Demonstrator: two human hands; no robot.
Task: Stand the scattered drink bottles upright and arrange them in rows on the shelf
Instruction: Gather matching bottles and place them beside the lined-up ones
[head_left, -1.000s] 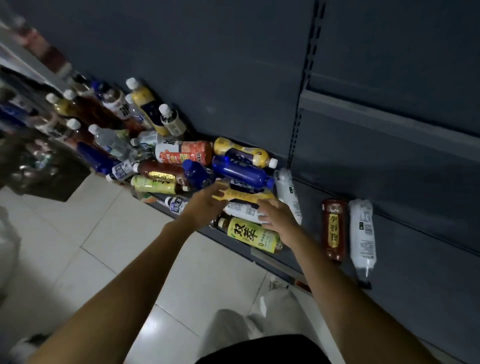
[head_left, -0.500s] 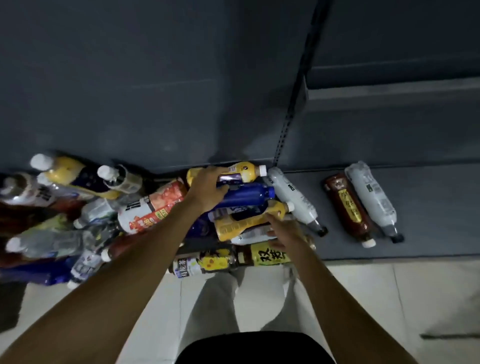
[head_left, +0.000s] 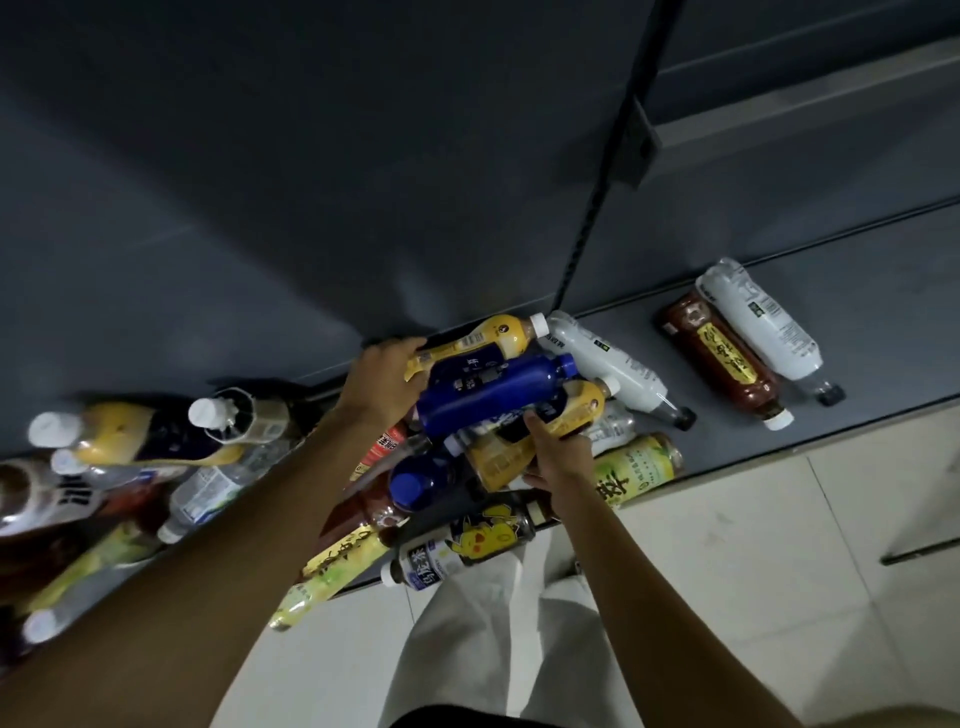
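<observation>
I find the left hand curled round the base end of the upper yellow bottle, which lies against the back panel at the far edge of the shelf. The right hand grips the lower yellow bottle, thumb on top, fingers underneath. Between the two hands lies the blue bottle, resting on the heap. I judge both grips are taken near the bottle bodies so each can be lifted clear and tipped upright.

The pile runs from the hands toward 9 o'clock. At 2 o'clock from the hands, the white bottle lies on its side; further at 2 o'clock the brown bottle and the pale bottle lie touching, side by side.

At 9 o'clock the bottles are blurred and cut by the frame edge. Bottles beneath the forearms are partly hidden. Whether any there stand upright, I cannot tell.
</observation>
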